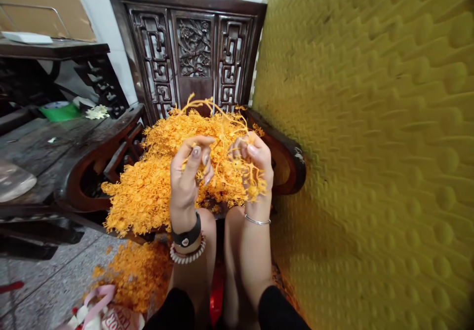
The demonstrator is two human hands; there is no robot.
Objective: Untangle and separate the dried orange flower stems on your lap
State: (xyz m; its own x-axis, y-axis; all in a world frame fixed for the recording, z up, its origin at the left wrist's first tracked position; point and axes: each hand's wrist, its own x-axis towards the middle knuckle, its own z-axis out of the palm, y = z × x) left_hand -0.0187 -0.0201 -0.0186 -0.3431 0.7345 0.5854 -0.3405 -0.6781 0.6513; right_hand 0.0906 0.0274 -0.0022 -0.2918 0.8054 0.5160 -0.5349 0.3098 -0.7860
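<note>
My right hand pinches a thin orange plastic flower sprig. One stem arches up and left from that hand, and small blossoms dangle below its fingers. Left of it, my left hand hovers with loosely curled fingers, the thumb apart from the index finger; I make out no piece gripped in it. Behind both hands a big heap of orange plastic flowers fills the seat of a dark carved wooden chair. The hands hide part of the heap.
More orange pieces lie on the floor at lower left, beside a bag with a pink handle. A dark wooden table at left bears a green bowl. A tall yellow textured mat walls off the right side.
</note>
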